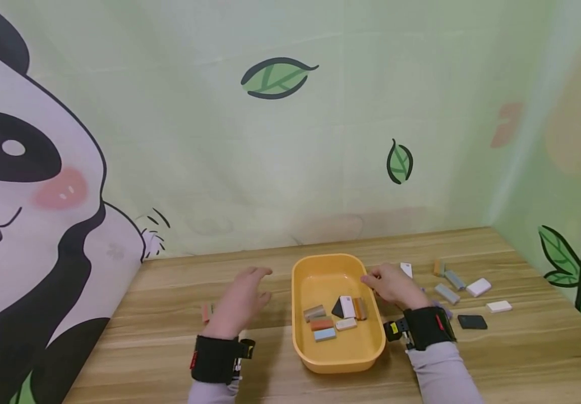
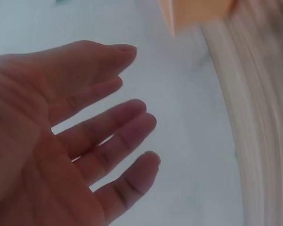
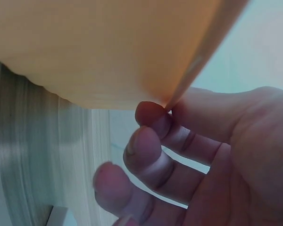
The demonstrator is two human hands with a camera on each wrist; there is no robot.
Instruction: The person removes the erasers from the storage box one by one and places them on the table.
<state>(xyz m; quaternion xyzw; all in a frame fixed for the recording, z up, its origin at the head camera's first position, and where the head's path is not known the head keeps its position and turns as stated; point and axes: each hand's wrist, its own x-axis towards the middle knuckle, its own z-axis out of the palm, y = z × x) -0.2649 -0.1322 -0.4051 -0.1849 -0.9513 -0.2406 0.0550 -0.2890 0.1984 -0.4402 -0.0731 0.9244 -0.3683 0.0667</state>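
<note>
yellow-orange tray (image 1: 341,354) on a wood-grain table (image 1: 134,348), held on one side only: the right hand (image 1: 396,285) pinches its right rim between thumb and forefinger, while the left hand (image 1: 240,300), fingers spread and holding nothing, stands near the left rim without touching it. the hands are thus apart, with the tray between them. the step in hand, as i judge it from across the room, is taking hold of the tray; the next move would call for the left hand to close on the opposite rim, so that the load sits level if lifted or shifted. in the tray lie small pieces, among them an orange block (image 1: 322,324), a light blue block (image 1: 324,335) and a dark block (image 1: 338,308). to the right are a black block (image 1: 472,322), a grey block (image 1: 447,293) and others; those beside the right wrist could obstruct a slide that way. a pinkish block (image 1: 206,312) lies by the left wrist. behind hangs a panda-printed cloth (image 1: 194,140).
</note>
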